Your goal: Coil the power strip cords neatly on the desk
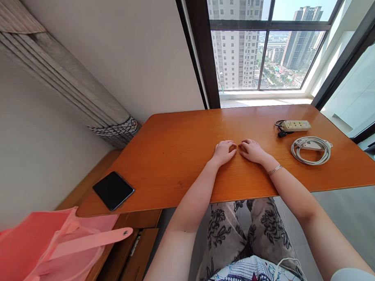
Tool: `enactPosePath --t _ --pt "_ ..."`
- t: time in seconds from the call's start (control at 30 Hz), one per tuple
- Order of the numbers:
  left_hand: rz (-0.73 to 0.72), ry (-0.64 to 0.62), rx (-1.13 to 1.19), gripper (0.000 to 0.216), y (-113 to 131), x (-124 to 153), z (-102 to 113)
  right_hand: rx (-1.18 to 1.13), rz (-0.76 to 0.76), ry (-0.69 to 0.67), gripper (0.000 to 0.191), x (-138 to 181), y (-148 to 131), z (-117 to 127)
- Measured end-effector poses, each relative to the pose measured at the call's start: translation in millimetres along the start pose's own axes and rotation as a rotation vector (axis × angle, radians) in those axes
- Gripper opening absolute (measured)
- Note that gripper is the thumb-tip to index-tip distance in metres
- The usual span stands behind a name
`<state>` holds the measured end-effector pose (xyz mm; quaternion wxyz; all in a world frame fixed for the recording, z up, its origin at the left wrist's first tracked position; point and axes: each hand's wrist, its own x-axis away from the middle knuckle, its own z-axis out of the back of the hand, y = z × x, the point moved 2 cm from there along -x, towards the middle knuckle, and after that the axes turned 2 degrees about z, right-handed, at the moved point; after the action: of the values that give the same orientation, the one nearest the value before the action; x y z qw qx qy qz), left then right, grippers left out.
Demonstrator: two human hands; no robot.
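Closest is the patterned clothing (244, 277) on the person, below the near edge of the wooden surface (181, 148). A black tablet (113, 191) lies by the near left corner. Between the near and far edges, the left hand (224, 153) and right hand (251, 151) rest loosely curled, fingertips just apart (neither visibly holds anything). Rightward, a power strip (297, 126) sits towards the far right corner, a coiled cord (311, 162) just nearer. Handling seems not begun: cord coiled, strip untouched.

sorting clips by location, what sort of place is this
Probably a room in a high-rise home: a curtain, a wooden table and a window looking out past tower blocks.
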<state>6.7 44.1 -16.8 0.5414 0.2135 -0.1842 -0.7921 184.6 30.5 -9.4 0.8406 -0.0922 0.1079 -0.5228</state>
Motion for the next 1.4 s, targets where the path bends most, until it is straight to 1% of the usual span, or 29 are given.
enactPosePath --t 0.97,1.3,1.4 --pt "0.008 -0.015 -0.031 0.028 2 1 2 -0.01 -0.001 -0.007 0.039 0 -2 1" --pt "0.0 -0.012 -0.019 0.028 -1 0 1 -0.047 0.003 0.03 0.038 -2 2 -6" --pt "-0.006 -0.006 -0.003 0.027 -3 -1 -1 -0.13 -0.02 0.09 0.042 -3 1 -8"
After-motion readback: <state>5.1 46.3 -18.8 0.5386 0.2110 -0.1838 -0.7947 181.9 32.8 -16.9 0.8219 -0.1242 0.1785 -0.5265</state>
